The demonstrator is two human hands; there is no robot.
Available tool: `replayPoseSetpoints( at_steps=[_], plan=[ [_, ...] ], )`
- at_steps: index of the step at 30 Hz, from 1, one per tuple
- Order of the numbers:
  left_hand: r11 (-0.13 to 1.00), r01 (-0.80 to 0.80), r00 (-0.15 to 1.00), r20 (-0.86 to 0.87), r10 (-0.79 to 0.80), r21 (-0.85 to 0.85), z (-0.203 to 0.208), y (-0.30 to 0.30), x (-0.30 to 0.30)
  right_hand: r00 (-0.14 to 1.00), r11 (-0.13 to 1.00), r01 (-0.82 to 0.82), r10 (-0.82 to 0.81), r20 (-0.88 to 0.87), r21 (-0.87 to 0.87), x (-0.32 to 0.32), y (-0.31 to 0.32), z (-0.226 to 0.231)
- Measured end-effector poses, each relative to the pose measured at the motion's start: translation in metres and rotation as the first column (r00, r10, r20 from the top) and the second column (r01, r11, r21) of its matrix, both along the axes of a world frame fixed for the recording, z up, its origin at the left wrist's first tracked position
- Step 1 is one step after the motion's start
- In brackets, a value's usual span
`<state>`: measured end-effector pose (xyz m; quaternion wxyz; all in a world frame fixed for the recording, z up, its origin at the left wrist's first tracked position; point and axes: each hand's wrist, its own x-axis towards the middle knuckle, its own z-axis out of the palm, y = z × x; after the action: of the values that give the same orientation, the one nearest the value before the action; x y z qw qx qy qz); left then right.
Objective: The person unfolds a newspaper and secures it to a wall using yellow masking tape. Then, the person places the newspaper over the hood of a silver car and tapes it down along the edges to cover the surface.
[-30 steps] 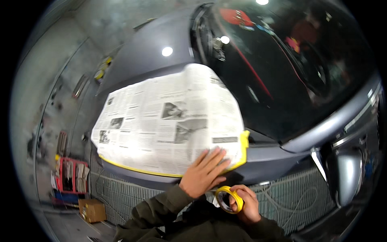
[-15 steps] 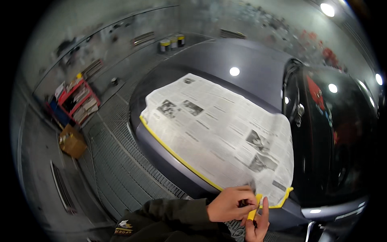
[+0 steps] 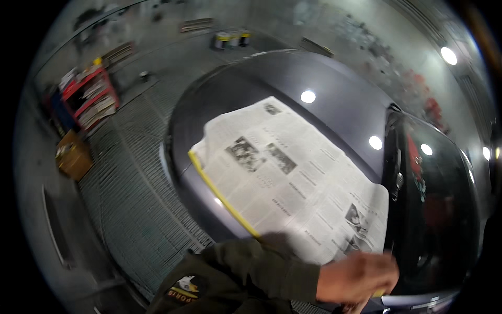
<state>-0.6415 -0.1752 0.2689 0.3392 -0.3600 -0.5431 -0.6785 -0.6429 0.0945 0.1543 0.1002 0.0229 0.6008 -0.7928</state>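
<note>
A sheet of newspaper [image 3: 293,183] lies spread over the dark grey car hood [image 3: 340,89]. Yellow masking tape [image 3: 219,196] runs along its near left edge. My left hand [image 3: 358,277], blurred by motion, is closed at the sheet's near right corner, where a bit of yellow tape shows under its curled fingers. Part of my right hand [image 3: 355,307] shows just below, at the bottom edge of the picture; its fingers are mostly hidden by the left hand. My dark sleeve covers some of the paper's near edge.
The car's dark windshield [image 3: 439,209] rises at the right. On the left stand a red shelf [image 3: 94,94] with papers and a cardboard box [image 3: 76,157]. Several cans [image 3: 222,40] sit by the back wall. Grated floor [image 3: 141,204] stretches beside the car.
My left hand has moved right and slightly down, toward the windshield side, with its forearm now over the paper's near edge. My right hand is now mostly hidden. The view has shifted and tilted.
</note>
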Motion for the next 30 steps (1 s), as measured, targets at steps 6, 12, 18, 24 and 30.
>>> replayPoseSetpoints(
  at_steps=[6, 12, 18, 24, 30],
  plan=[
    [0.888, -0.177, 0.790, 0.477, 0.385, -0.424, -0.068, -0.172, -0.229, 0.932, 0.955, 0.297, -0.283, 0.225, -0.028, -0.005, -0.043, 0.053],
    [0.789, -0.046, 0.606, 0.611, 0.510, -0.613, -0.114, -0.191, -0.327, 0.790, 0.839, 0.539, -0.534, 0.301, 0.076, 0.030, -0.028, 0.030],
    [0.742, -0.102, 0.608, 0.549, 0.574, -0.662, -0.161, -0.199, -0.356, 0.721, 0.790, 0.595, -0.607, 0.334, 0.149, 0.047, -0.033, 0.020],
    [0.813, -0.388, 0.762, 0.345, 0.548, -0.433, -0.203, -0.174, -0.380, 0.771, 0.873, 0.409, -0.487, 0.410, 0.267, 0.065, -0.024, 0.018],
    [0.730, -0.311, 0.681, 0.392, 0.618, -0.609, -0.191, -0.158, -0.383, 0.756, 0.844, 0.364, -0.515, 0.405, 0.394, 0.064, -0.029, 0.017]
  ],
)
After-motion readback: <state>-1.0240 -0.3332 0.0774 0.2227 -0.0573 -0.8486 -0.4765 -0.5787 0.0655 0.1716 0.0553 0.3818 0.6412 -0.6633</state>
